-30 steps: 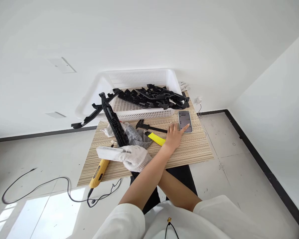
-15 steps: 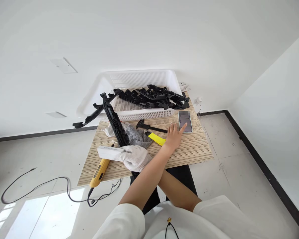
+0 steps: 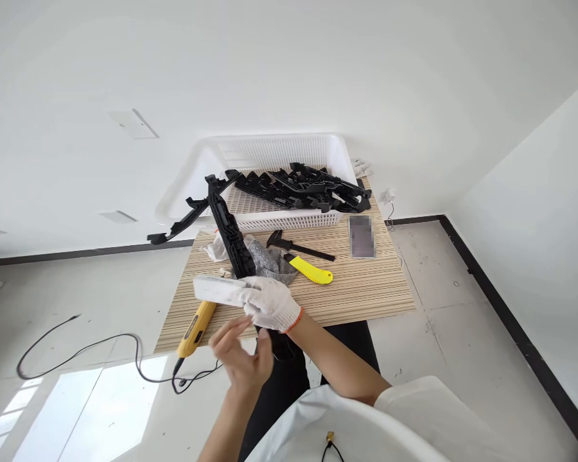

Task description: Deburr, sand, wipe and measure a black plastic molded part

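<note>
It looks like a makeshift workshop in a plain white-walled room (image 3: 289, 70): beyond the hands (image 3: 271, 304), a plastic basket (image 3: 289, 222) heaped with black moulded parts (image 3: 313, 187); nearer them on the tabletop (image 3: 356, 295), a caliper (image 3: 282, 242) and yellow cutter (image 3: 311, 269); to their left, a corded yellow tool (image 3: 195, 330); around, scuffed floor (image 3: 443, 289).

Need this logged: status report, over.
Left hand bare, open. Gloved right hand gripping white block. Black plastic part passes behind that hand. Yellow utility knife nearby, apparently not blocking.
</note>
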A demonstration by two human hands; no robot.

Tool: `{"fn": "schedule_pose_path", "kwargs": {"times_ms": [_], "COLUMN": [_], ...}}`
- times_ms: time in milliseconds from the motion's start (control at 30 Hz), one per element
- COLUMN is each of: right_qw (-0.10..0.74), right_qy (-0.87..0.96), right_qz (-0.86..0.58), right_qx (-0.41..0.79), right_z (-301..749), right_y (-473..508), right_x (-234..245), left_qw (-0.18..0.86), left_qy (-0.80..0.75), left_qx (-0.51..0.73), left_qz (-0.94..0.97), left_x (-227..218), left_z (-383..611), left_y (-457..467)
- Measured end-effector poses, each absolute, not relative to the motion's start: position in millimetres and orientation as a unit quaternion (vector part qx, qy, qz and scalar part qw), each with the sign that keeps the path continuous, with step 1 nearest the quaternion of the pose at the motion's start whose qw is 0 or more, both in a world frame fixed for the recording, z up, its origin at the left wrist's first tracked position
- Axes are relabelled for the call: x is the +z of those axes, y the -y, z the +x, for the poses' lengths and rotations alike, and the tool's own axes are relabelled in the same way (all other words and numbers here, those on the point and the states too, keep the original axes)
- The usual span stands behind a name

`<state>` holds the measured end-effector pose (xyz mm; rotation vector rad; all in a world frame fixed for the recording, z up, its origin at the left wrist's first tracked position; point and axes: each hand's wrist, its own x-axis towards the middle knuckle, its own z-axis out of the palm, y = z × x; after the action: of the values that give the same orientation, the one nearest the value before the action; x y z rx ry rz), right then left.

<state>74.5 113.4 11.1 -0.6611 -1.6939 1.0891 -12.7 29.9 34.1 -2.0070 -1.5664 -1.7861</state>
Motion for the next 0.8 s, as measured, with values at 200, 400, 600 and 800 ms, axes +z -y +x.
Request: {"fn": "schedule_pose_path", "kwargs": {"times_ms": [200, 400, 600, 800], "right_qw": [0.401, 0.450, 0.440, 0.523], "right_qy": [0.805, 0.785, 0.810, 0.768], "right_qz": [-0.401, -0.390, -0.356, -0.314], "right_qx": [0.172, 0.169, 0.154, 0.198], "right_z": [69, 71, 70, 85], "right_y": [-114, -113, -109, -103], "right_x": [20, 21, 22, 27], "left_qw": [-0.343, -0.550, -0.609, -0.586], "left_qy": [0.677, 0.626, 0.572, 0.596], "left_qx": [-0.342, -0.346, -0.417, -0.410], "left_qz": [-0.554, -0.431, -0.358, -0.365], "left_x": [-7, -7, -15, -13], "left_z": [-43, -8, -10, -16], "left_y": [23, 13, 12, 8]}}
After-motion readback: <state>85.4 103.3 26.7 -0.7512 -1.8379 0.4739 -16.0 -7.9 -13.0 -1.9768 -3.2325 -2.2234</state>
